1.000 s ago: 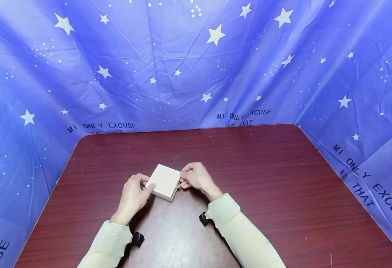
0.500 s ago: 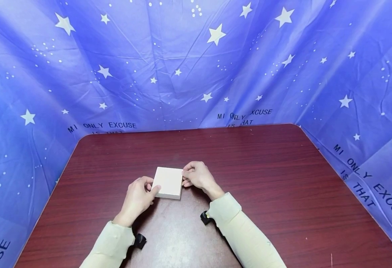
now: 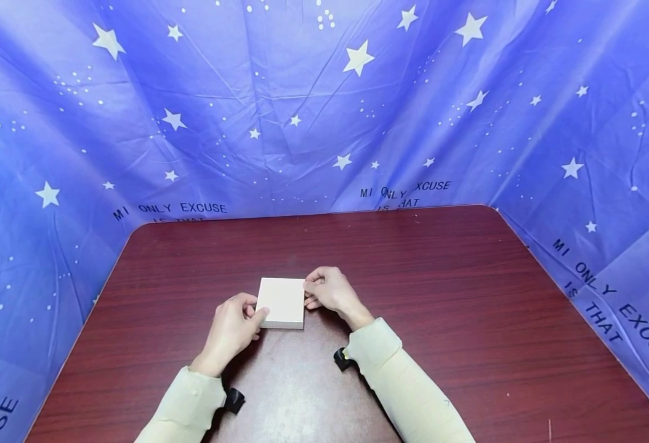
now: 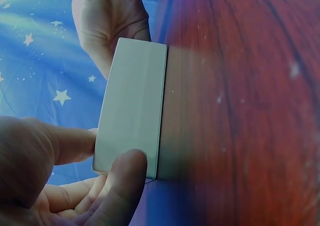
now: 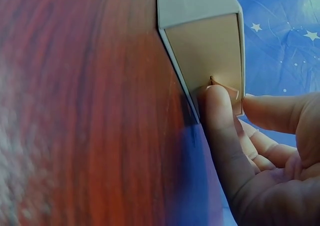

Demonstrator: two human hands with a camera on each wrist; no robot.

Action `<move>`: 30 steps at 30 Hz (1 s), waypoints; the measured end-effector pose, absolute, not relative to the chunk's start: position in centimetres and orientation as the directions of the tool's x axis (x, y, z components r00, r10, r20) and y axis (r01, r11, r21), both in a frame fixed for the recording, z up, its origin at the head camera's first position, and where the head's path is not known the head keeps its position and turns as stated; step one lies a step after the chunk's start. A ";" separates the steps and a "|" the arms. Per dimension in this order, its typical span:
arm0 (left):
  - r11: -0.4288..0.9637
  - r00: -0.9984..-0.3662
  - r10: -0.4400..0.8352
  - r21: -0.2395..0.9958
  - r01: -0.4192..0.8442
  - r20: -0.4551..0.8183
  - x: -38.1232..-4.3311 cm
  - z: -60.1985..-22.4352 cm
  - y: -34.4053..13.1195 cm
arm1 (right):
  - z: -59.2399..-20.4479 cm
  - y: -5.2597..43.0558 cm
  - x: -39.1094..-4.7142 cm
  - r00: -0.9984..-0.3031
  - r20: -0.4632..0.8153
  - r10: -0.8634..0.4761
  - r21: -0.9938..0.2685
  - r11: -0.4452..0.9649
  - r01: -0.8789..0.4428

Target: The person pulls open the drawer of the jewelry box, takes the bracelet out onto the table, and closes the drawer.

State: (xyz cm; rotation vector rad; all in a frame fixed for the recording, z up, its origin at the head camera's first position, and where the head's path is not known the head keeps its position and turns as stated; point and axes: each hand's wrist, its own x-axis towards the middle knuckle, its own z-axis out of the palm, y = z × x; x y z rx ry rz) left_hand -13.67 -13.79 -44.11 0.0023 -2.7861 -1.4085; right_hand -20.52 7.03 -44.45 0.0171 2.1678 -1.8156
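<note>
A flat square white box (image 3: 282, 301) lies on the table, its front edge facing me. My left hand (image 3: 232, 326) grips its left side, the thumb on the near face by the corner, as the left wrist view also shows. At the opposite side, my right hand (image 3: 332, 294) has its fingertips on the box. In the right wrist view that side is a tan inner face (image 5: 205, 51), framed by the white shell, with a small tan pull tab (image 5: 227, 89). One fingertip presses the tan face beside the tab; another touches the shell's edge.
The dark red wood-grain table (image 3: 441, 295) spreads round both arms. Behind and beside it hangs a blue curtain (image 3: 302, 92) with white stars and printed lettering. Both wrists carry a small black camera (image 3: 234, 401) over pale sleeves.
Held between both hands, the box has turned counterclockwise to lie square to me and shifted slightly right. My left hand followed to the right; the tan side has gone out of the head view.
</note>
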 end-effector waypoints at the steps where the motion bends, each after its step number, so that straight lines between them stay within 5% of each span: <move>1: 0.592 -1.000 -0.008 0.806 0.010 0.018 -13.7 -44.1 -13.8 | -44.4 7.0 -20.5 -0.951 -0.246 -0.189 -0.958 0.195 0.209; 30: 0.586 -0.999 -0.003 0.810 0.026 0.034 -13.9 -44.2 -12.7 | -44.3 7.9 -20.6 -0.948 -0.255 -0.191 -0.950 0.233 0.209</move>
